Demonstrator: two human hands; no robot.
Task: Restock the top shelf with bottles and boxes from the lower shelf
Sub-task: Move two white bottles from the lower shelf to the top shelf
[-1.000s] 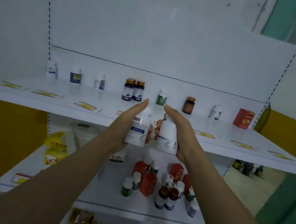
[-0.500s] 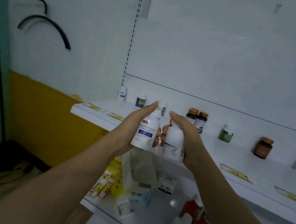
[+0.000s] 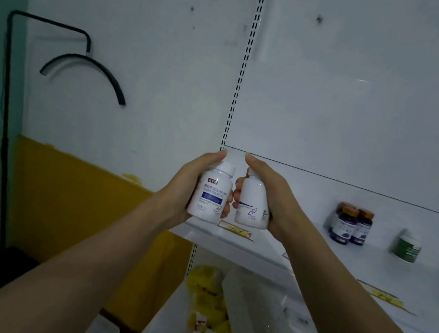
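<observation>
White bottle [image 3: 212, 193] gripped in left hand [image 3: 185, 187], second white bottle [image 3: 253, 202] gripped in right hand [image 3: 270, 197]; both upright, caps up, long axes vertical, side by side over top shelf [image 3: 409, 283] front edge. Fingers mostly hidden behind bottles; label text unreadable.

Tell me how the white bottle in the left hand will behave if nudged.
The white bottle looks like rigid plastic: probably stiff, not fragile. The left hand alone holds it, so likely light. Tall, round body: could tip, then roll.
</observation>
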